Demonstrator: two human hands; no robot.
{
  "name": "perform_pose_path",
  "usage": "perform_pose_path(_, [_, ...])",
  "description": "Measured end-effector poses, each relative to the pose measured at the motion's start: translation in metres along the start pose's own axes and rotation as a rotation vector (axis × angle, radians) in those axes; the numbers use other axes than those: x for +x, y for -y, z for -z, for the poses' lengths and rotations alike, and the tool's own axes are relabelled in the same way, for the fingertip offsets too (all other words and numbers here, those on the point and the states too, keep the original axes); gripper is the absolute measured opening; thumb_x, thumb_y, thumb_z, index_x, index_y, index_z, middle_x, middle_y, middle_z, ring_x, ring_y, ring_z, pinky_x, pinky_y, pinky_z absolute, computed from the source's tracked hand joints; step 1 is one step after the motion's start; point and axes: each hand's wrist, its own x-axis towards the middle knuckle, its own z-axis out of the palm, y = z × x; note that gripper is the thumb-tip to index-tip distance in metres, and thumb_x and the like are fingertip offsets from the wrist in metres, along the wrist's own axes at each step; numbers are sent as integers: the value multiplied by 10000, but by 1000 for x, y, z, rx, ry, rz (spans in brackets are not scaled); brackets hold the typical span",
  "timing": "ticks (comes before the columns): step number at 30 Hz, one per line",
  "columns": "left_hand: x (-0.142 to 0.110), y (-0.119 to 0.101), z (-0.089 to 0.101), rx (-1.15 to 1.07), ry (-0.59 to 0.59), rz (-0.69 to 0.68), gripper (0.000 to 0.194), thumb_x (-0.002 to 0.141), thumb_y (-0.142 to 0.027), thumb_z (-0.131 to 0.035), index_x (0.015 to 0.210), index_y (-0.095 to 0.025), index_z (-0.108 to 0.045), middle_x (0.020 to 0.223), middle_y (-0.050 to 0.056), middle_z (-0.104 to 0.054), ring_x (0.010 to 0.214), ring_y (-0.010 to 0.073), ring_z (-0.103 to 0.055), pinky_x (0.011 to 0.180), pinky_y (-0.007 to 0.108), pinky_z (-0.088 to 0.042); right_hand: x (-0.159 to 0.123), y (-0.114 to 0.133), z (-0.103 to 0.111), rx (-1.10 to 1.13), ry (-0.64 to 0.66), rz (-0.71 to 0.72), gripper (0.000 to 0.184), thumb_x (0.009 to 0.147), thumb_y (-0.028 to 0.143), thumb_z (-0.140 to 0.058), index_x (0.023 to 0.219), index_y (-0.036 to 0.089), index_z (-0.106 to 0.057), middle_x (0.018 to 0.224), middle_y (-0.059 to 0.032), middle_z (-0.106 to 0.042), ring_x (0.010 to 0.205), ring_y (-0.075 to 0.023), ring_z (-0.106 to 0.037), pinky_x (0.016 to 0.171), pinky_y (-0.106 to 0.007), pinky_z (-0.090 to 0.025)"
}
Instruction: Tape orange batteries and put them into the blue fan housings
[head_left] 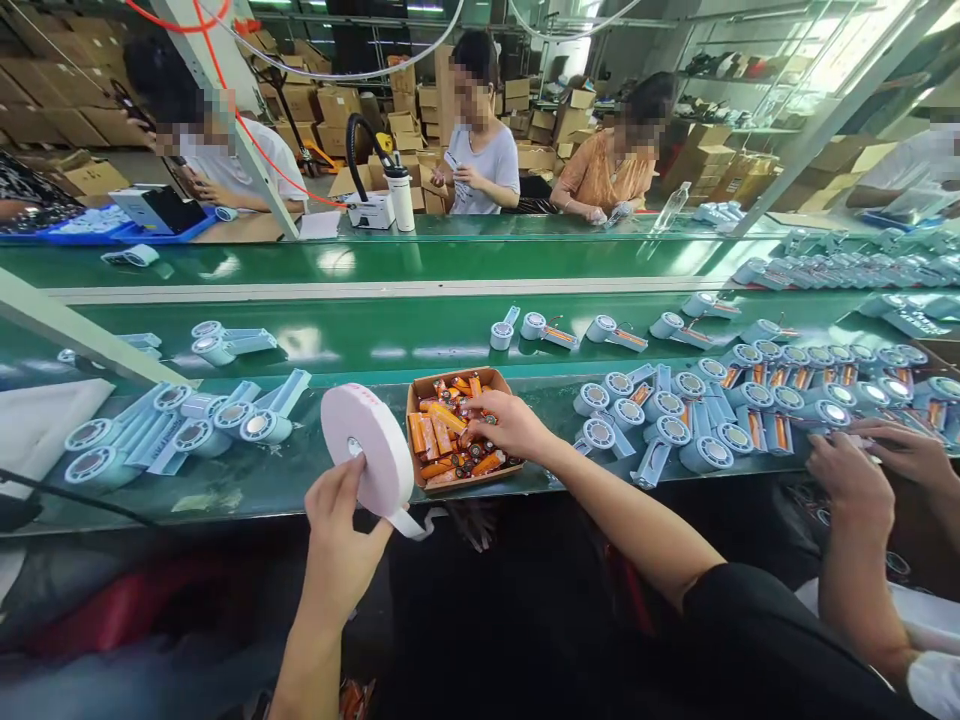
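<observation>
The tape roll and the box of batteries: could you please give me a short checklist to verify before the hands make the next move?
1. Tape roll held in the left hand: ok.
2. Loose end of the tape hanging below the roll: ok.
3. Box upright on the bench: ok.
4. Right hand at the batteries: ok.
5. One battery firmly gripped: cannot tell, fingertips unclear.
6. Batteries in neat rows: not ok, jumbled.

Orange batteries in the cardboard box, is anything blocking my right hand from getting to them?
Nothing visible does. The right hand reaches in over the open cardboard box, its fingers at the orange batteries. The white tape roll in the left hand is off to the left.
</observation>
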Motion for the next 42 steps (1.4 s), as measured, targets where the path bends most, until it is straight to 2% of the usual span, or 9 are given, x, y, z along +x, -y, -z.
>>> perform_pose_path(3, [-6, 0, -7, -5, 52, 9, 673, 957, -415, -679, 1581, -338, -438, 1399, 123, -574, 1353, 343, -510, 1063, 518, -603, -8, -4, 3, 145, -122, -105, 319, 931, 160, -714, 1233, 243, -772, 1017, -37, -776, 934, -197, -733, 924, -350, -594])
perform_pose_path(10, [-3, -7, -16, -17, 50, -66, 655, 979, -405, -661, 1589, -334, -435, 1381, 121, -588, 1326, 334, -527, 1088, 513, -574, -7, -15, 9, -27, 137, -91, 386, 830, 150, -838, 1205, 236, -798, 1256, -105, -779, 1229, -313, -709, 1128, -475, -535])
perform_pose_path(14, [-3, -10, -14, 13, 32, -121, 693, 982, -379, -664, 1616, -346, -385, 1358, 114, -599, 1293, 331, -542, 1083, 506, -568, -12, -15, 15, 321, -163, -256, 288, 920, 307, -765, 1201, 248, -777, 1205, -71, -807, 1128, -271, -755, 1064, -431, -583])
perform_pose_path(17, [-1, -17, -13, 73, 17, -200, 707, 987, -282, -642, 1628, -335, -350, 1318, 116, -614, 1247, 330, -549, 1058, 498, -565, -15, -3, 22, 753, -333, -287, 541, 835, 465, -844, 1308, 243, -702, 1219, -71, -799, 1148, -254, -748, 1023, -409, -613])
perform_pose_path(20, [3, -26, -13, 159, -10, -302, 729, 962, -120, -598, 1622, -304, -350, 1277, 120, -640, 1187, 327, -545, 1041, 495, -543, -20, 19, 29, 880, -269, -289, 658, 700, 464, -954, 1274, 249, -715, 1160, -56, -801, 1096, -245, -754, 1010, -404, -619])
perform_pose_path(24, [7, -34, -13, 241, -32, -419, 720, 928, -37, -627, 1582, -252, -414, 1251, 118, -673, 1157, 322, -555, 1031, 469, -515, -29, 45, 40, 739, -188, -246, 558, 676, 471, -975, 1139, 225, -784, 1084, -53, -782, 1027, -228, -729, 982, -385, -607])
perform_pose_path(33, [11, -44, -9, 279, -56, -466, 561, 897, 0, -666, 1424, -164, -565, 1215, 134, -715, 1114, 327, -542, 992, 456, -491, -44, 59, 40, 649, -102, -232, 515, 682, 423, -973, 1120, 235, -777, 1128, -54, -736, 990, -212, -690, 804, -308, -623])
perform_pose_path(40, [16, -65, 1, 384, -94, -425, 657, 877, 14, -669, 1493, -184, -550, 1197, 112, -730, 1163, 364, -520, 987, 467, -490, -51, 58, 43, 961, 136, -313, 609, 755, 277, -910, 1315, 235, -672, 1059, -28, -802, 987, -212, -770, 932, -372, -630])
perform_pose_path(42, [18, -71, -1, 406, -121, -425, 693, 876, 5, -671, 1530, -175, -528, 1186, 119, -732, 1156, 362, -517, 970, 459, -491, -49, 57, 40, 1059, 85, -321, 599, 722, 241, -928, 1266, 224, -678, 979, -18, -810, 920, -210, -785, 897, -372, -642])
